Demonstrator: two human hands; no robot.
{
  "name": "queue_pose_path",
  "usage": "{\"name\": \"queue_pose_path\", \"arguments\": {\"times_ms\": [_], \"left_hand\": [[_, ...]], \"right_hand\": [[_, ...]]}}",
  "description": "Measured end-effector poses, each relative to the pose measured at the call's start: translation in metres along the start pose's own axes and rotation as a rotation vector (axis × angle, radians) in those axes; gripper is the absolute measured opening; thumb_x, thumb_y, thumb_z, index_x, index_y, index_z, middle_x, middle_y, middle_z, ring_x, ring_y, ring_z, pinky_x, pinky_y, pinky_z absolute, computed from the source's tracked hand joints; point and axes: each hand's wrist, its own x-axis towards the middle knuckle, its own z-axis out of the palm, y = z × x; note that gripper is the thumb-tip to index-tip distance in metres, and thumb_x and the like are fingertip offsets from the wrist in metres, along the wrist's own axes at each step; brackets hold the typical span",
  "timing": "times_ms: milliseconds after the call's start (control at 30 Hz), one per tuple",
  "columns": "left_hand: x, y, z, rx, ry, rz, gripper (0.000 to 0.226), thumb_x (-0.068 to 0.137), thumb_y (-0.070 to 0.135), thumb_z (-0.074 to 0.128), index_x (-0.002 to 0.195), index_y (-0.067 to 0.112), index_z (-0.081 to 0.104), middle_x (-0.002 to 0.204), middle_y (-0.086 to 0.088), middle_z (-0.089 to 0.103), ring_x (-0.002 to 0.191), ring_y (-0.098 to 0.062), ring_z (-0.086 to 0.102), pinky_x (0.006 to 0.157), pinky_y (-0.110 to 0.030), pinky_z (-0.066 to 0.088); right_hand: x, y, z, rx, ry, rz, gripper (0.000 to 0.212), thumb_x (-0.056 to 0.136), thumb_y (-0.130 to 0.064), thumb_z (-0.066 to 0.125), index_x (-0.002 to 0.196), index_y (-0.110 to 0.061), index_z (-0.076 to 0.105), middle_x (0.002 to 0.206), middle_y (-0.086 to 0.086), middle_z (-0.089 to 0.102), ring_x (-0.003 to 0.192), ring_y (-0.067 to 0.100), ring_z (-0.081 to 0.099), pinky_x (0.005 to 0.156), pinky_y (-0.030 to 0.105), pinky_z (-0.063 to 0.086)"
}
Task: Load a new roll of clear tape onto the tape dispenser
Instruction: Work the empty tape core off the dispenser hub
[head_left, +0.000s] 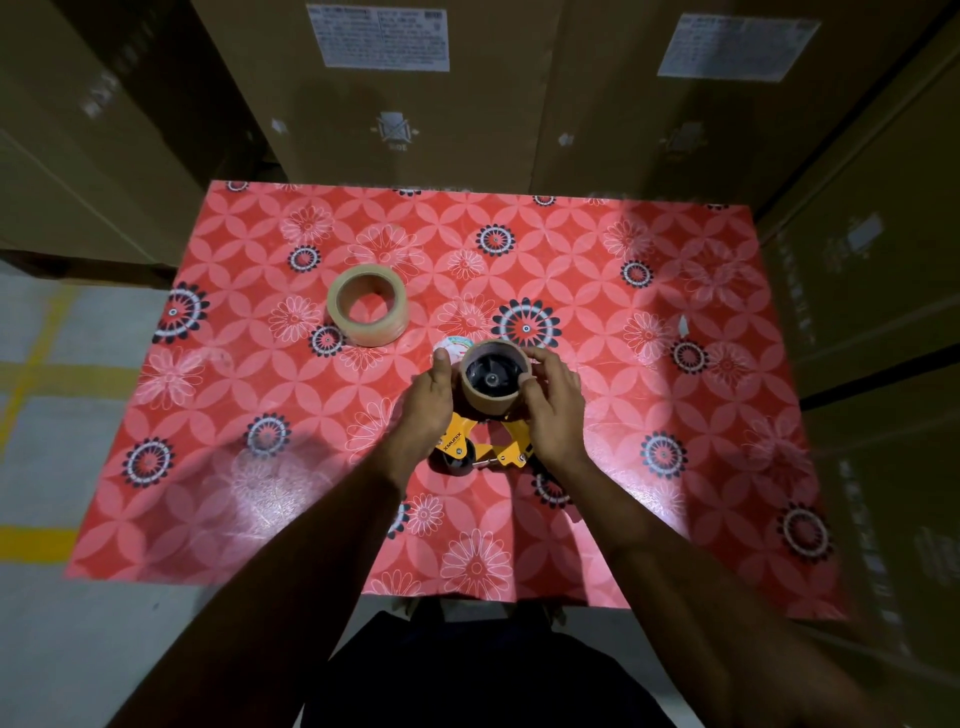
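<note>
Cardboard boxes (415, 104) with white printed labels, too blurred to read, stand behind a table (675, 467) covered in glossy red floral cloth. On the cloth lies a full roll (367, 304) of clear tape, flat, well apart from the hands. A yellow metal dispenser (485, 441) reads "XMUNIX" on its side. On its black hub sits an empty brown cardboard core (492, 379). The left hand (431, 400) and right hand (553, 405) pinch the core from either side.
</note>
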Motion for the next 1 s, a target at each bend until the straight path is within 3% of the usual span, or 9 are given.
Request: {"name": "queue_pose_path", "arguments": {"times_ms": [167, 233, 333, 467, 567, 633, 767, 867, 1000], "left_hand": [[-0.008, 0.006, 0.0, -0.001, 0.041, 0.029, 0.109, 0.056, 0.107, 0.001, 0.081, 0.022, 0.065, 0.092, -0.017, 0.076, 0.087, -0.031, 0.071, 0.081, -0.043, 0.052], [-0.016, 0.015, 0.0, -0.028, 0.035, 0.04, 0.101, 0.066, 0.103, 0.005, 0.095, 0.029, 0.067, 0.108, -0.01, 0.076, 0.104, -0.03, 0.069, 0.098, -0.046, 0.053], [-0.018, 0.019, 0.0, -0.052, 0.037, 0.011, 0.094, 0.089, 0.083, 0.012, 0.122, 0.015, 0.067, 0.111, -0.002, 0.071, 0.109, -0.026, 0.065, 0.092, -0.039, 0.049], [-0.011, 0.008, 0.0, 0.013, 0.026, 0.062, 0.089, 0.076, 0.094, 0.009, 0.071, 0.025, 0.064, 0.069, -0.004, 0.067, 0.074, -0.028, 0.066, 0.076, -0.044, 0.053], [-0.01, 0.009, 0.0, -0.01, 0.004, 0.08, 0.088, 0.075, 0.098, 0.01, 0.084, 0.032, 0.068, 0.087, 0.006, 0.073, 0.092, -0.021, 0.068, 0.088, -0.039, 0.053], [-0.01, 0.01, 0.0, -0.016, 0.0, 0.08, 0.099, 0.07, 0.101, 0.007, 0.102, 0.031, 0.069, 0.106, 0.005, 0.075, 0.105, -0.019, 0.067, 0.096, -0.042, 0.054], [-0.011, 0.012, -0.002, 0.044, 0.015, 0.044, 0.101, 0.072, 0.098, 0.003, 0.084, 0.022, 0.068, 0.082, -0.005, 0.073, 0.081, -0.026, 0.07, 0.076, -0.038, 0.053], [-0.011, 0.014, -0.002, 0.071, 0.042, 0.036, 0.083, 0.096, 0.076, 0.013, 0.085, 0.007, 0.06, 0.054, 0.0, 0.049, 0.053, -0.022, 0.048, 0.058, -0.029, 0.034], [-0.008, 0.011, 0.0, 0.07, 0.044, 0.058, 0.07, 0.098, 0.073, 0.013, 0.077, 0.031, 0.065, 0.082, 0.001, 0.069, 0.081, -0.02, 0.064, 0.078, -0.035, 0.052]], "right_hand": [[-0.002, -0.001, -0.002, 0.059, -0.014, 0.033, 0.04, 0.097, -0.04, 0.039, 0.13, -0.023, 0.053, 0.116, -0.005, 0.058, 0.117, 0.022, 0.051, 0.092, 0.039, 0.046], [-0.003, -0.002, -0.001, 0.016, -0.087, 0.03, 0.044, 0.094, -0.043, 0.041, 0.132, -0.025, 0.054, 0.117, -0.006, 0.054, 0.12, 0.019, 0.042, 0.094, 0.037, 0.041], [-0.001, -0.002, 0.002, -0.1, -0.087, -0.016, 0.063, 0.087, -0.052, 0.042, 0.142, -0.023, 0.052, 0.128, 0.002, 0.052, 0.12, 0.016, 0.035, 0.096, 0.034, 0.035], [-0.001, -0.001, 0.001, -0.028, -0.02, -0.024, 0.054, 0.091, -0.042, 0.039, 0.141, -0.022, 0.05, 0.128, -0.005, 0.057, 0.119, 0.021, 0.046, 0.094, 0.03, 0.044], [-0.004, -0.003, 0.0, 0.043, -0.012, 0.019, 0.033, 0.093, -0.041, 0.045, 0.124, -0.028, 0.048, 0.114, -0.012, 0.051, 0.117, 0.027, 0.054, 0.094, 0.052, 0.052], [-0.003, -0.003, 0.0, 0.026, -0.048, 0.046, 0.045, 0.088, -0.049, 0.045, 0.127, -0.026, 0.05, 0.119, -0.005, 0.051, 0.12, 0.022, 0.047, 0.097, 0.048, 0.05], [0.001, -0.002, 0.002, -0.071, -0.064, -0.032, 0.065, 0.084, -0.048, 0.04, 0.141, -0.019, 0.053, 0.127, 0.003, 0.05, 0.121, 0.02, 0.037, 0.095, 0.034, 0.035], [0.001, 0.004, 0.003, -0.073, -0.047, -0.035, 0.06, 0.092, -0.045, 0.034, 0.144, -0.02, 0.051, 0.128, 0.006, 0.06, 0.118, 0.025, 0.044, 0.09, 0.035, 0.035], [-0.003, 0.002, -0.001, 0.037, -0.059, 0.031, 0.052, 0.094, -0.052, 0.04, 0.134, -0.022, 0.049, 0.124, 0.003, 0.056, 0.123, 0.022, 0.047, 0.098, 0.042, 0.046]]}}
